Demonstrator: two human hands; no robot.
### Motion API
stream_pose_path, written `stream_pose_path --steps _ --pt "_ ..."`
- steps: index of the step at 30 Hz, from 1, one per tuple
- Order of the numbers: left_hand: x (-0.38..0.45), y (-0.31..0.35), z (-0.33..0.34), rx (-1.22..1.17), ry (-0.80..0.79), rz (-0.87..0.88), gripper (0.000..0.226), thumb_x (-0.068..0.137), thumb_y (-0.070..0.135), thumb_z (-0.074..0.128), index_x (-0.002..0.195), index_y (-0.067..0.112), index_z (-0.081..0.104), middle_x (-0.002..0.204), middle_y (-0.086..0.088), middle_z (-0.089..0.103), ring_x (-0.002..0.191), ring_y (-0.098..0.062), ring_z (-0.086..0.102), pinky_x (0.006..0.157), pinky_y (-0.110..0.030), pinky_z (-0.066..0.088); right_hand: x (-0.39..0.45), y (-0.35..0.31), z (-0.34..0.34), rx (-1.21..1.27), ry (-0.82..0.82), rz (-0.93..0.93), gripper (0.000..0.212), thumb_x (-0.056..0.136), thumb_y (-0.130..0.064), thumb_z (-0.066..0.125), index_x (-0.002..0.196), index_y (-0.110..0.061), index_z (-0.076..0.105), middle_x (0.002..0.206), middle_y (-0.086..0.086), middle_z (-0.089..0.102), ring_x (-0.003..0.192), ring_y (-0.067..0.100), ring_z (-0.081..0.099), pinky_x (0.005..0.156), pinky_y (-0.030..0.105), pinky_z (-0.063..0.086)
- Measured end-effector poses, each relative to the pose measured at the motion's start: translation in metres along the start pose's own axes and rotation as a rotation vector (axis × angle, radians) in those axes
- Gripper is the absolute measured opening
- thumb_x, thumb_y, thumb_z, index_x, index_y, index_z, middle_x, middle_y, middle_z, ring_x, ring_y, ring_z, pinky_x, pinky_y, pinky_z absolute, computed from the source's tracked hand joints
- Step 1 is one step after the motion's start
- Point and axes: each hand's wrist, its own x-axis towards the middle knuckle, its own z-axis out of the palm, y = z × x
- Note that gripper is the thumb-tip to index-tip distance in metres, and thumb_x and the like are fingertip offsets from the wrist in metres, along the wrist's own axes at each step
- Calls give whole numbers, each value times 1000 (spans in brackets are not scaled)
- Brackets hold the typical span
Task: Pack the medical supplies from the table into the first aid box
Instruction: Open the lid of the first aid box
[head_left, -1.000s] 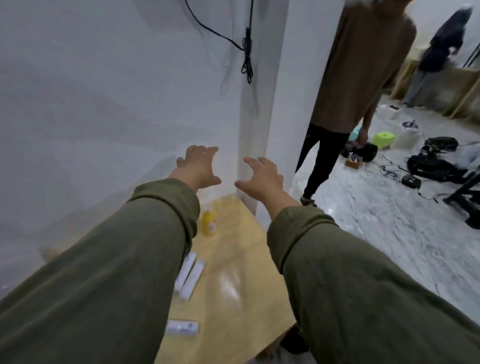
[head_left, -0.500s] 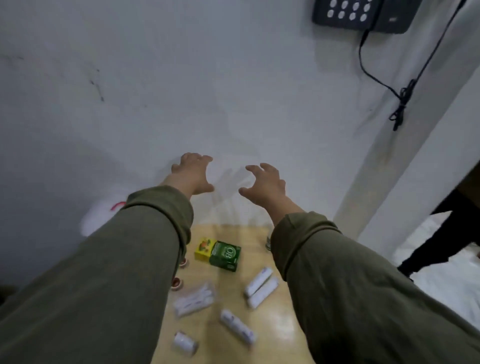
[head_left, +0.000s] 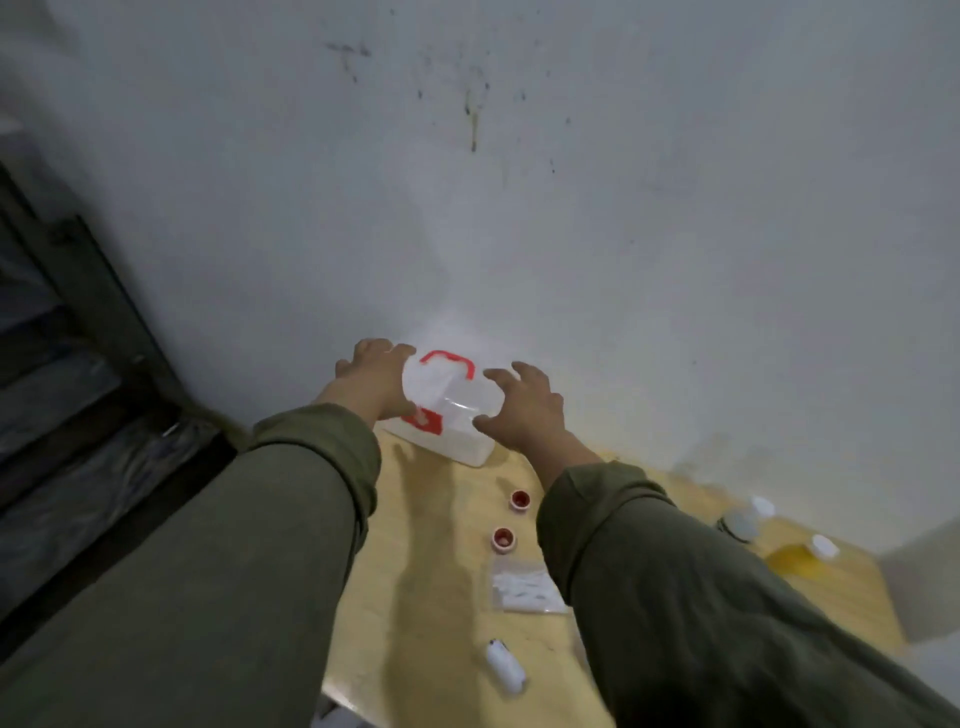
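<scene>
Left hand, fingers spread, clasps the left end of the first aid box, which stands at the table's far edge against the wall; right hand, likewise spread, grips the right end. Lid apparently shut. Advice: draw box nearer, level, before unlatching. Loose supplies: two red caps, sachet, white roll.

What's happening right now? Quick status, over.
Left hand and right hand on the first aid box, lid shut. Supplies unpacked: two red caps, clear packet. Nothing blocking.
</scene>
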Motion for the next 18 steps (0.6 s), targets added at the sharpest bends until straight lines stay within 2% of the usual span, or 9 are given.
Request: stream_pose_path --steps 4,12,15,18 --pt "11 -25 24 -52 -15 -32 90 75 37 73 147 28 20 151 -5 27 140 -28 19 109 -44 26 20 -12 32 -69 -7 -49 69 83 -45 62 143 -31 30 157 3 18 146 26 11 114 50 18" --pt "36 -47 64 -154 -11 -21 92 81 34 70 147 36 6 156 -7 10 140 -34 20 112 -51 25 38 -20 76 -219 109 -216 73 83 -47 63 145 -32 28 159 6 16 147 31 11 114 59 8" --pt "44 -52 75 -199 30 -6 92 80 37 69 145 40 4 155 -6 12 137 -33 28 110 -50 33 43 -23 90 -301 112 -229 77 85 -50 60 147 -37 17 160 5 11 147 31 9 114 60 4" --pt "51 -56 83 -344 54 -8 87 81 33 70 143 44 11 153 -4 20 134 -31 34 107 -48 38 48 -24 100 -342 144 -225 78 86 -51 58 148 -39 12 160 5 11 147 32 9 113 62 3"
